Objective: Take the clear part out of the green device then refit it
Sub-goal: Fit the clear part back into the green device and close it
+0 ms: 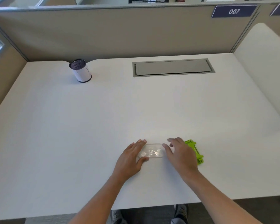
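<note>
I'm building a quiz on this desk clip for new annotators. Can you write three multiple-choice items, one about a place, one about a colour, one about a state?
1. Where does the clear part lie?
A. Between the two hands, on the desk
B. Inside the pen cup
C. On the grey hatch

2. What colour is the device partly hidden behind the right hand?
A. Red
B. Bright green
C. Black

3. Is the clear part fitted in the green device?
A. Yes, fully seated
B. Half inserted
C. No, it lies apart from it

Answers:
1 A, the left hand touches its left end and the right hand's fingers reach its right end.
2 B, lime green shows past the right hand.
3 C, the part lies flat on the desk, left of the device.
</note>
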`<state>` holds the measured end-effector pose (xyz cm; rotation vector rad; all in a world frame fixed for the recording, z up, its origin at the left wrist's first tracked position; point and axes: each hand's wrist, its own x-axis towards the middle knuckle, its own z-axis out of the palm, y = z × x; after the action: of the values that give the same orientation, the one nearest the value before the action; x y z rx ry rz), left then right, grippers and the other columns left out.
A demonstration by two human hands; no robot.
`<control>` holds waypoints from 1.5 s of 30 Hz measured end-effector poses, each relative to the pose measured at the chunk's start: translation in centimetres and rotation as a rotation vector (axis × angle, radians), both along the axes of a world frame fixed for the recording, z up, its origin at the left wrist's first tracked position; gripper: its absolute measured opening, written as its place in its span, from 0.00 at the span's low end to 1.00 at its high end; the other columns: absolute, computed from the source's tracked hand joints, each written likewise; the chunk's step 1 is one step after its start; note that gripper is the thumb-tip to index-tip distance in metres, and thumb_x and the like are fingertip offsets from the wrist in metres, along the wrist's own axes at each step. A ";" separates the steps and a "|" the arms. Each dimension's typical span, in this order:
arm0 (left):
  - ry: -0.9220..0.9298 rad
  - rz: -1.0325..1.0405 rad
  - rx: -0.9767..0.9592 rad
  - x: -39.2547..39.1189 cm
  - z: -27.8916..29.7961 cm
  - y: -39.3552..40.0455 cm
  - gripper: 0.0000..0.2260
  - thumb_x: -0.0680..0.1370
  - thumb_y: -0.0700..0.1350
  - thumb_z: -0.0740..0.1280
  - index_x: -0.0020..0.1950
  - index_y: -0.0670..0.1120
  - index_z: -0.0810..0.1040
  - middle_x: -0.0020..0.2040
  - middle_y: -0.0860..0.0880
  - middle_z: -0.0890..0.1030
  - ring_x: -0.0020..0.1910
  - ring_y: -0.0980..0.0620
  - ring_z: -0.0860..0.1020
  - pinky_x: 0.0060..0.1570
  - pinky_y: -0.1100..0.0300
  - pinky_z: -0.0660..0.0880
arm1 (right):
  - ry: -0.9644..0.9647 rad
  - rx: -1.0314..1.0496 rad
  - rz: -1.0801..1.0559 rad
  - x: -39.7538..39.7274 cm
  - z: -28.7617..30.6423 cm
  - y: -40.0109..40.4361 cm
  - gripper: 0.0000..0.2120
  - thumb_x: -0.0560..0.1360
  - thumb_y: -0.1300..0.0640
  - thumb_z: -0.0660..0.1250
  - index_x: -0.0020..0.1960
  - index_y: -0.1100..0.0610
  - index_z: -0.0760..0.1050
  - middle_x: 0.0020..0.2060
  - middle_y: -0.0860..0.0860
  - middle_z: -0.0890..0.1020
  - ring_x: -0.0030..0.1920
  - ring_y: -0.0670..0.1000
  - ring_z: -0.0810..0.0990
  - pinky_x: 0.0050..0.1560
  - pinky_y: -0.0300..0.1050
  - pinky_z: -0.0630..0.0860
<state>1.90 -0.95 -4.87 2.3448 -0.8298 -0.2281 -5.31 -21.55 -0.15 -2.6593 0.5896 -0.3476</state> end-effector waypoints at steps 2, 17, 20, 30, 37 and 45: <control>0.051 0.027 -0.021 -0.1 0.1 0.1 0.31 0.79 0.52 0.72 0.79 0.52 0.65 0.74 0.67 0.62 0.70 0.81 0.51 0.70 0.81 0.46 | -0.048 -0.103 -0.073 -0.7 0.3 -1.5 0.15 0.70 0.52 0.78 0.53 0.56 0.82 0.44 0.51 0.82 0.42 0.57 0.83 0.34 0.49 0.79; 0.041 0.167 -0.076 -2.0 -0.9 0.7 0.30 0.76 0.52 0.73 0.77 0.54 0.69 0.73 0.61 0.73 0.73 0.57 0.68 0.73 0.59 0.67 | 0.237 -0.147 -0.245 -4.3 -1.4 -5.5 0.23 0.71 0.40 0.73 0.55 0.58 0.78 0.47 0.55 0.80 0.46 0.59 0.79 0.39 0.49 0.76; -0.005 0.161 -0.082 -2.1 -0.9 0.7 0.29 0.76 0.51 0.72 0.76 0.52 0.70 0.72 0.57 0.75 0.72 0.61 0.65 0.72 0.58 0.67 | 0.214 -0.075 -0.260 -4.0 -1.3 -5.4 0.22 0.71 0.42 0.74 0.55 0.57 0.78 0.48 0.54 0.80 0.48 0.58 0.79 0.39 0.47 0.73; -0.041 0.147 -0.068 -2.0 -0.8 0.6 0.29 0.76 0.51 0.72 0.76 0.52 0.70 0.73 0.54 0.75 0.73 0.60 0.64 0.72 0.63 0.62 | 0.180 0.159 -0.152 -1.5 -0.5 -3.0 0.19 0.68 0.45 0.77 0.55 0.51 0.77 0.50 0.48 0.79 0.57 0.54 0.74 0.47 0.48 0.76; -0.031 0.145 -0.079 -2.0 -0.8 0.7 0.31 0.77 0.54 0.71 0.78 0.53 0.66 0.72 0.54 0.75 0.71 0.58 0.68 0.73 0.60 0.65 | 0.126 0.234 0.189 1.0 -0.7 -0.3 0.21 0.67 0.50 0.79 0.56 0.50 0.76 0.52 0.44 0.77 0.56 0.49 0.71 0.53 0.44 0.73; -0.006 0.152 -0.101 -1.9 -1.0 0.8 0.31 0.75 0.56 0.70 0.76 0.55 0.65 0.70 0.58 0.75 0.69 0.57 0.73 0.68 0.65 0.69 | 0.192 0.191 0.377 2.4 -0.8 1.0 0.20 0.68 0.51 0.77 0.57 0.50 0.77 0.53 0.43 0.77 0.56 0.49 0.71 0.52 0.42 0.73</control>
<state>0.00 -0.16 -5.89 2.3010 -0.6472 -0.1125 -2.93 -20.55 -0.92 -2.5598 0.1557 0.0703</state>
